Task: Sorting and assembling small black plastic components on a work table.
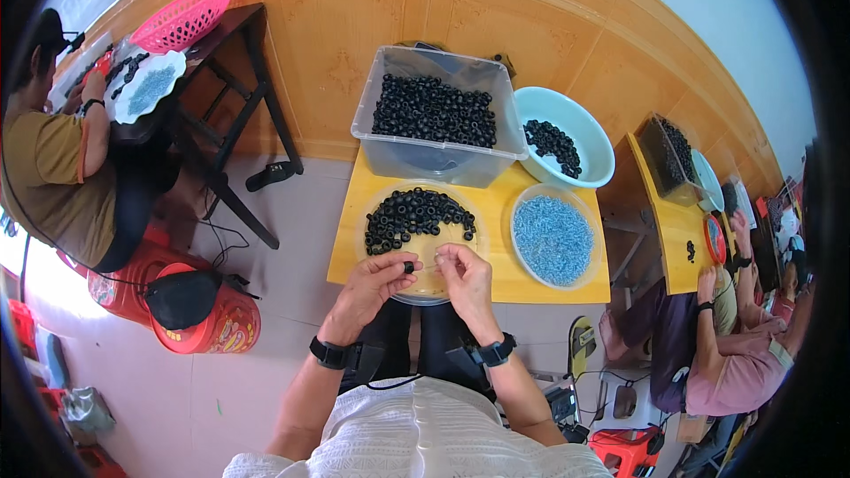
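Note:
My left hand (374, 281) pinches a small black ring-shaped part (409, 267) between thumb and fingertips. Close beside it on the right, my right hand (467, 278) is closed in a pinch; what its fingertips hold is too small to make out. Both hands are over the near rim of a shallow round tray (450, 237), where many more black ring-shaped parts (416, 212) are heaped toward the far side. To the right of the tray stands a round clear bowl (595, 276) full of tiny light-blue pieces (553, 239).
Behind the tray, a clear plastic bin (434, 162) holds a heap of black parts, beside a pale-blue basin (598, 146) with more. All rest on a yellow table (352, 239). People work at tables left (53, 155) and right (735, 372). Red buckets (217, 327) stand left.

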Action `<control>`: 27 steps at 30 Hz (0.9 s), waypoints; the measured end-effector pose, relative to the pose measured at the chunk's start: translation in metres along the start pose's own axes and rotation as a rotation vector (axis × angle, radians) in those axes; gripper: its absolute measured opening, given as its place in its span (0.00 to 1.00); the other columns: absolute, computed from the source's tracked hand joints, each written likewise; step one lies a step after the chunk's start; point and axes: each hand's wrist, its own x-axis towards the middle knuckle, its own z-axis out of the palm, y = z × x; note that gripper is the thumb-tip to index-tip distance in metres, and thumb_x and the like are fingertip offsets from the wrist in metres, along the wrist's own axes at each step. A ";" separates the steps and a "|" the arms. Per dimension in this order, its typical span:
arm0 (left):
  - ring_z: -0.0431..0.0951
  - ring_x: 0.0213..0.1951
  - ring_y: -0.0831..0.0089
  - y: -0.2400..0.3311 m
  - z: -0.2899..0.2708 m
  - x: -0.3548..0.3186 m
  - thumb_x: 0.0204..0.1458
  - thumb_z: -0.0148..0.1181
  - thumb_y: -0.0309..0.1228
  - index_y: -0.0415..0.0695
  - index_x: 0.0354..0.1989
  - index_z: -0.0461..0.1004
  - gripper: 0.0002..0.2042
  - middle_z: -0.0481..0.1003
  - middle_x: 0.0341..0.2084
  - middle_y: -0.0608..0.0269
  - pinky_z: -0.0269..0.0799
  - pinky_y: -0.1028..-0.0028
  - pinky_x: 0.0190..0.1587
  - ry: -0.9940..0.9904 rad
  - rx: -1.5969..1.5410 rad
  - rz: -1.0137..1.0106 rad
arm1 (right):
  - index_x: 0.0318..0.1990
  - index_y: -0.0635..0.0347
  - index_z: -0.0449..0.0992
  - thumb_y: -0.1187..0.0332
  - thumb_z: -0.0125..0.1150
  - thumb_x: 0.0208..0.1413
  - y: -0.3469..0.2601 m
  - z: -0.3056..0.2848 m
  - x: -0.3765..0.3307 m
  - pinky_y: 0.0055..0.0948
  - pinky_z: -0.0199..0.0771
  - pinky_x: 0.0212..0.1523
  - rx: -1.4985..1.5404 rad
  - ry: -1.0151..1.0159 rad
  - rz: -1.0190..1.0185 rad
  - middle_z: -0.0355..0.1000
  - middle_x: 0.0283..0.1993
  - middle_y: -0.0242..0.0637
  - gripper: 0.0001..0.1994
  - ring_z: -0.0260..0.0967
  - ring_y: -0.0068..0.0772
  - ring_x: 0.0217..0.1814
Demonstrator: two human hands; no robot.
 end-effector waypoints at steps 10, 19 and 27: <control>0.76 0.36 0.72 -0.014 0.001 -0.004 0.52 0.54 0.23 0.36 0.43 0.71 0.10 0.74 0.36 0.58 0.75 0.76 0.41 -0.019 0.065 0.058 | 0.33 0.66 0.74 0.81 0.57 0.46 -0.040 -0.003 -0.016 0.25 0.69 0.29 -0.111 -0.210 -0.248 0.70 0.29 0.41 0.06 0.71 0.36 0.29; 0.76 0.37 0.73 -0.016 0.006 -0.010 0.52 0.54 0.23 0.36 0.41 0.72 0.09 0.74 0.36 0.58 0.73 0.76 0.43 -0.041 0.062 0.075 | 0.31 0.66 0.74 0.81 0.58 0.44 -0.042 -0.007 -0.018 0.25 0.71 0.27 -0.115 -0.226 -0.208 0.70 0.28 0.40 0.05 0.71 0.34 0.27; 0.76 0.37 0.73 -0.017 0.005 -0.011 0.51 0.55 0.23 0.35 0.41 0.72 0.09 0.75 0.35 0.58 0.74 0.75 0.42 -0.069 0.136 0.089 | 0.29 0.66 0.73 0.80 0.60 0.43 -0.042 -0.012 -0.012 0.23 0.69 0.25 -0.080 -0.312 -0.093 0.70 0.26 0.39 0.05 0.70 0.27 0.26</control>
